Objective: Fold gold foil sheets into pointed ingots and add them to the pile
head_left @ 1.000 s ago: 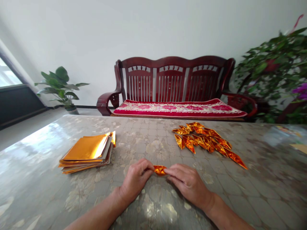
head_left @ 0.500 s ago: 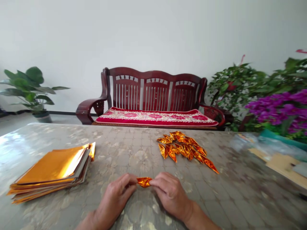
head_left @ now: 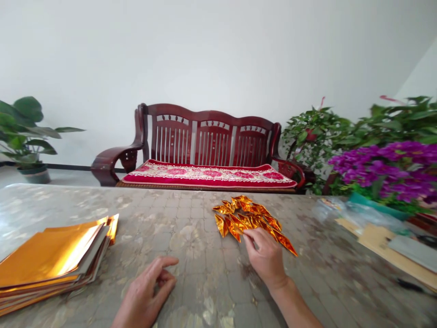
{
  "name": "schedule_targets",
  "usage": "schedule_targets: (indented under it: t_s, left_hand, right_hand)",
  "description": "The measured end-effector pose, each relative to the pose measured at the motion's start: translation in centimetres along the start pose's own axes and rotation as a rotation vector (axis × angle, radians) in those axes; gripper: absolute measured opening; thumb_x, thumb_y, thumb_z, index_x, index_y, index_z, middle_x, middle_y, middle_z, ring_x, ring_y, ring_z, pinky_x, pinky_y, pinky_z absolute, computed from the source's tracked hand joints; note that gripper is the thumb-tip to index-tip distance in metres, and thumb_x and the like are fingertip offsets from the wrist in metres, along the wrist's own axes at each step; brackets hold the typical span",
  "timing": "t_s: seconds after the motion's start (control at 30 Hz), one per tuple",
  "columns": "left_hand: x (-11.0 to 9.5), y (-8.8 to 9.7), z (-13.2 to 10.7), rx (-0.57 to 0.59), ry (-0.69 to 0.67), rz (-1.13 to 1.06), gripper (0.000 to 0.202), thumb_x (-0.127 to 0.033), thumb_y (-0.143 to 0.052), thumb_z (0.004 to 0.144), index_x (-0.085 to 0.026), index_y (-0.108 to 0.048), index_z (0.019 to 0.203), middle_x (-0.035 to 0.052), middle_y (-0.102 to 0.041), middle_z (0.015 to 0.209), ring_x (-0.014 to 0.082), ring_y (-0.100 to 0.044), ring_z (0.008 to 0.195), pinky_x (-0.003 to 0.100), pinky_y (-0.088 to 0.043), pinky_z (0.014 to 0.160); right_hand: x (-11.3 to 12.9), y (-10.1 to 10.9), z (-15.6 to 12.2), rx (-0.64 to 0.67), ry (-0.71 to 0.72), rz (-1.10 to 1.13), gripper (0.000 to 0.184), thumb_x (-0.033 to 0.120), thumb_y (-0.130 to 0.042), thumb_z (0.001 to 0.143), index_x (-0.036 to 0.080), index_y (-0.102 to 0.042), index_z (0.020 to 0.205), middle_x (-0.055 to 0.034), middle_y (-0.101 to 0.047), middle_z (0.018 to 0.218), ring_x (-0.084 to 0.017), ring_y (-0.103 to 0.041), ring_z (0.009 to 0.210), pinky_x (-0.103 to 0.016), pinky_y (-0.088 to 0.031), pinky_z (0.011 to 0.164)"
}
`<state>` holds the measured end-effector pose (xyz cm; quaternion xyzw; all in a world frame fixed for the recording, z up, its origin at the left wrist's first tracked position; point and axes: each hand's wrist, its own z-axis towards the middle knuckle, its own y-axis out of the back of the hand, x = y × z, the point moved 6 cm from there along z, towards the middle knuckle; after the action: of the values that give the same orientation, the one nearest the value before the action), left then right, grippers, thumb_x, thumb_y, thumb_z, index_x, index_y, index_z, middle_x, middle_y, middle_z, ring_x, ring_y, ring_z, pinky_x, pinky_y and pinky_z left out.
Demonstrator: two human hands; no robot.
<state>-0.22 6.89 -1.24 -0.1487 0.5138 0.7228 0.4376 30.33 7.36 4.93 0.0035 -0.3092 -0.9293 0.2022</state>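
My right hand reaches to the near edge of a cluster of folded gold foil paper ingots. Its thumb and index finger are pinched on one folded paper ingot, which blends in with the others, so its outline is hard to make out. Several pieces with pointed ends lie close together there, some partly behind my fingers. My left hand rests over the table nearer to me, open, fingers loosely curved and thumb apart, with nothing in it. To its left lies a stack of gold foil paper sheets.
The table has a patterned cover. At its right lie clear plastic bags, a tan board and a small black object. Purple flowers stand beyond them. A wooden bench is behind the table, a potted plant at left.
My right hand has carried the folded paper ingot forward and right to the cluster. My left hand has let go of it and moved slightly left. The view has turned a little to the right.
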Motion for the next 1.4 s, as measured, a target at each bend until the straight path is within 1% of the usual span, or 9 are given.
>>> schedule_targets:
  t_s: [0.13,0.3,0.4,0.5,0.6,0.83,1.1,1.4]
  left_hand:
    - [-0.4,0.0,0.2,-0.003,-0.064,0.016,0.020,-0.024,-0.056,0.089,-0.030,-0.058,0.109,-0.0072,-0.065,0.074,0.0124,-0.067,0.066,0.019,-0.053,0.065]
    - [-0.7,-0.3,0.2,0.041,-0.100,0.027,0.014,-0.024,-0.053,0.092,-0.027,-0.061,0.104,-0.0033,-0.067,0.084,0.0125,-0.067,0.068,0.019,-0.054,0.066]
    - [-0.4,-0.6,0.1,0.087,-0.119,0.029,0.012,-0.024,-0.051,0.094,-0.027,-0.060,0.103,-0.0017,-0.068,0.093,0.0119,-0.068,0.074,0.018,-0.053,0.070]
    - [-0.3,-0.9,0.1,0.133,-0.152,0.021,0.011,-0.024,-0.051,0.095,-0.027,-0.060,0.101,-0.0012,-0.068,0.098,0.0123,-0.068,0.084,0.018,-0.053,0.076]
    - [-0.3,-1.1,0.1,0.178,-0.172,0.002,0.010,-0.024,-0.050,0.097,-0.027,-0.059,0.098,-0.0008,-0.068,0.097,0.0127,-0.068,0.089,0.018,-0.053,0.079]
    - [-0.4,-1.5,0.1,0.213,-0.182,-0.044,0.012,-0.026,-0.049,0.099,-0.025,-0.060,0.094,0.0001,-0.067,0.094,0.0123,-0.067,0.086,0.017,-0.052,0.078]
    - [-0.9,-1.2,0.3,0.203,-0.215,-0.058,0.014,-0.024,-0.049,0.098,-0.025,-0.060,0.091,0.0007,-0.068,0.092,0.0127,-0.067,0.084,0.017,-0.052,0.076]
    - [-1.1,-1.3,0.3,0.228,-0.184,-0.065,0.016,-0.024,-0.047,0.099,-0.024,-0.060,0.089,0.0006,-0.067,0.093,0.0121,-0.067,0.085,0.017,-0.052,0.077]
  right_hand:
    - [-1.2,0.0,-0.3,0.004,-0.027,-0.060,0.013,0.017,-0.053,0.094,0.020,-0.065,0.088,-0.0041,-0.066,0.077,-0.018,-0.062,0.075,-0.029,-0.045,0.075]
    - [-1.7,-0.7,-0.9,0.004,-0.049,-0.100,0.016,0.016,-0.052,0.092,0.019,-0.065,0.084,-0.0026,-0.064,0.073,-0.016,-0.060,0.072,-0.027,-0.042,0.072]
    - [-2.0,-1.0,-1.1,-0.001,-0.065,-0.112,0.017,0.016,-0.052,0.091,0.019,-0.065,0.081,-0.0017,-0.062,0.071,-0.016,-0.059,0.069,-0.026,-0.040,0.069]
    - [-2.3,-1.2,-1.3,0.012,-0.074,-0.117,0.018,0.015,-0.051,0.090,0.020,-0.065,0.080,-0.0014,-0.061,0.070,-0.015,-0.058,0.068,-0.026,-0.040,0.068]
    - [-2.6,-1.4,-1.5,0.028,-0.085,-0.122,0.018,0.014,-0.050,0.089,0.020,-0.065,0.080,-0.0016,-0.062,0.071,-0.016,-0.059,0.070,-0.026,-0.040,0.070]
    - [-2.7,-2.1,-1.7,0.075,-0.094,-0.134,0.018,0.012,-0.051,0.087,0.020,-0.066,0.082,-0.0022,-0.065,0.075,-0.017,-0.061,0.074,-0.026,-0.040,0.073]
    - [-2.5,-2.1,-1.8,0.117,-0.100,-0.176,0.021,0.012,-0.057,0.084,0.023,-0.073,0.091,-0.0013,-0.068,0.077,-0.018,-0.061,0.076,-0.028,-0.038,0.073]
    - [-2.5,-2.4,-2.0,0.145,-0.087,-0.195,0.026,0.012,-0.059,0.083,0.026,-0.075,0.098,-0.0012,-0.068,0.077,-0.018,-0.061,0.075,-0.028,-0.037,0.072]
